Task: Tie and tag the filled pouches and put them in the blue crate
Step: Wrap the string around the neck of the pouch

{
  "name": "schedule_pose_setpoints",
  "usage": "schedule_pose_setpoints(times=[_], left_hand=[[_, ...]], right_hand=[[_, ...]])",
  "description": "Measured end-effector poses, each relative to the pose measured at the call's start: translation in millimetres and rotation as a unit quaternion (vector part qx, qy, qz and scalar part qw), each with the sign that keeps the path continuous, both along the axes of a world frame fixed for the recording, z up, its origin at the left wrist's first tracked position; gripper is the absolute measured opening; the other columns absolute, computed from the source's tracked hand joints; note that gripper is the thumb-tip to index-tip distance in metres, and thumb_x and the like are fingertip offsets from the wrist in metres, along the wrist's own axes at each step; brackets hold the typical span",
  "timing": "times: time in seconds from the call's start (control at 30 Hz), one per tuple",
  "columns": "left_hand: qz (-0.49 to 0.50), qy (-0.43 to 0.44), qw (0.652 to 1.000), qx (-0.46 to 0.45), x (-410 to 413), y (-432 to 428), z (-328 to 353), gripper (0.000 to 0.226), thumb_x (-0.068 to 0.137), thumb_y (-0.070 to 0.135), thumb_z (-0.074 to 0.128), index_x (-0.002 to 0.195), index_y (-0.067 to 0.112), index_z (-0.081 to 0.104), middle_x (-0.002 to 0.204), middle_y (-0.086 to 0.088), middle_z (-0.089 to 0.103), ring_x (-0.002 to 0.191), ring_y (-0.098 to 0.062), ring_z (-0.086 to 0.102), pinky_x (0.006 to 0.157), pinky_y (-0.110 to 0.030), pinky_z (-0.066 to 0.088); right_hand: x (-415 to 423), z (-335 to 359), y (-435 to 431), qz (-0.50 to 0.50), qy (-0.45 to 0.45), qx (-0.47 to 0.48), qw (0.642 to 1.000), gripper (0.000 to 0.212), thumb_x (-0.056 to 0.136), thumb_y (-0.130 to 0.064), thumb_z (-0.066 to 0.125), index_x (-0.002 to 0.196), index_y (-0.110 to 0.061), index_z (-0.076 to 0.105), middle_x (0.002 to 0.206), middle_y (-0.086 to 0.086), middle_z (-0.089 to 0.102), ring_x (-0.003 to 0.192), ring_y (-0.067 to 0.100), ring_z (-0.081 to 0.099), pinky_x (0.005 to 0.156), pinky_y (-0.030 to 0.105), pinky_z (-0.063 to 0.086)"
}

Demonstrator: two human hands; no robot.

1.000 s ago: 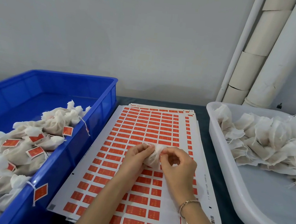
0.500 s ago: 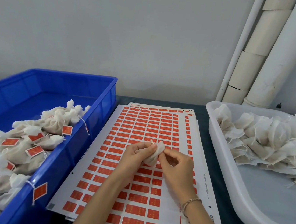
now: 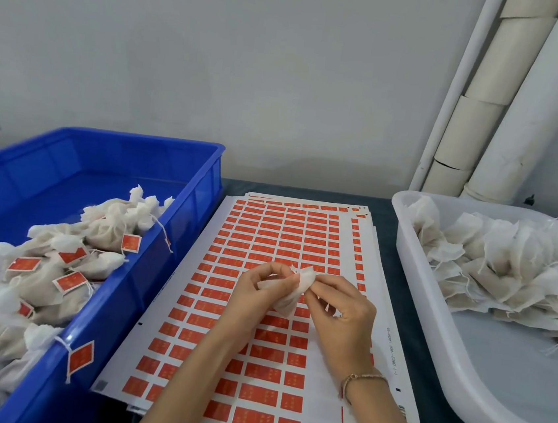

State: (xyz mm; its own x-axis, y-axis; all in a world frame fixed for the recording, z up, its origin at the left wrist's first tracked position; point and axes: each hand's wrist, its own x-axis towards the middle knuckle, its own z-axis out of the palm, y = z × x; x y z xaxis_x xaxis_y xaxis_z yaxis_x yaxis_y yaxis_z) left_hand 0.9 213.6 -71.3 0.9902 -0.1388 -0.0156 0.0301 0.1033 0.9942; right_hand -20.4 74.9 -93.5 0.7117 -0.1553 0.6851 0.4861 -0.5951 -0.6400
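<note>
Both hands hold one small white filled pouch [image 3: 291, 293] over the sheet of red tag stickers [image 3: 277, 245]. My left hand [image 3: 254, 298] pinches its left side, and my right hand [image 3: 340, 307] pinches its gathered top from the right. The blue crate [image 3: 180, 221] stands at the left and holds several tied pouches with red tags [image 3: 69, 258]. One tag [image 3: 80, 358] hangs over the crate's near rim. A white tub [image 3: 430, 330] at the right holds a heap of untied pouches [image 3: 512, 267].
A stack of sticker sheets lies under the top one on the dark table [image 3: 402, 369]. White pipes and cardboard tubes [image 3: 478, 104] lean against the wall behind the tub.
The pouch has been raised a little and turned, so its gathered top now sticks up between the fingertips. My hands have spread slightly apart.
</note>
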Motion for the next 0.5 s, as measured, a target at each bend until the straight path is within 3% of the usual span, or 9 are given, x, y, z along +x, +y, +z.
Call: schedule_pose_setpoints(times=[0.3, 0.5], left_hand=[[0.011, -0.013, 1.0, 0.007, 0.2, -0.2, -1.2, 0.01, 0.082, 0.024, 0.071, 0.089, 0.018, 0.074, 0.086, 0.009, 0.07, 0.089, -0.015, 0.064, 0.071, -0.02, 0.052], [0.012, -0.007, 0.999, 0.046, 2.1, -0.1, -3.9, 0.013, 0.085, 0.026, 0.069, 0.092, 0.015, 0.073, 0.089, 0.001, 0.07, 0.086, -0.016, 0.066, 0.068, -0.017, 0.052]], right_hand=[[2.6, -2.7, -0.7, -0.011, -0.004, 0.005, 1.0, 0.026, 0.077, -0.022, 0.069, 0.1, -0.011, 0.074, 0.097, -0.002, 0.072, 0.088, -0.005, 0.059, 0.077, -0.002, 0.042], [3.7, -3.3, 0.7, -0.013, 0.054, 0.003, 0.998, 0.027, 0.08, -0.034, 0.063, 0.101, -0.021, 0.073, 0.097, -0.009, 0.071, 0.078, -0.002, 0.062, 0.067, 0.003, 0.046]])
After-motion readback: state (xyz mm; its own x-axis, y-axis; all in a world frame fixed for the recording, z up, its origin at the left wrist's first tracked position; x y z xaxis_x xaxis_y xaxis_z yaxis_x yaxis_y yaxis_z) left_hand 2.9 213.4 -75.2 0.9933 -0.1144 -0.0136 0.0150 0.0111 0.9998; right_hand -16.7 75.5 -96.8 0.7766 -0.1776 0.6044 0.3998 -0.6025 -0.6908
